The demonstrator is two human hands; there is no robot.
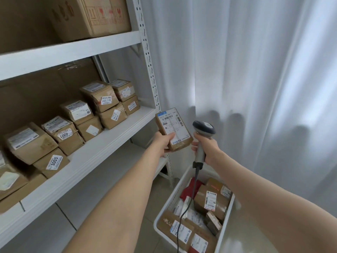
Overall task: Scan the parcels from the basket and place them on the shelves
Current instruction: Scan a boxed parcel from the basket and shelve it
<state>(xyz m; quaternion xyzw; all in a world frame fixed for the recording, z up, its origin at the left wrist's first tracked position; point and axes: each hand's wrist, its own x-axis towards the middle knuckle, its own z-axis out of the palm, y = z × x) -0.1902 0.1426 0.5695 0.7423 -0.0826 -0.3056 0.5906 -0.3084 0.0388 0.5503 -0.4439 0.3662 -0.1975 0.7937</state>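
The small brown cardboard parcel [173, 129] with a white shipping label is held in the air just off the right end of the white metal shelf [102, 152]. Its long axis runs up and away and its label faces the camera. The left hand [162, 143] grips its lower end, thumb on the label and fingers curled beneath. Just to the right, the right hand [209, 148] wraps the handle of the grey corded barcode scanner [204, 127], whose head sits beside the parcel's right edge. Below, the white plastic basket [227, 220] holds more brown parcels and something red. The shelf carries stacked labelled boxes [107, 105].
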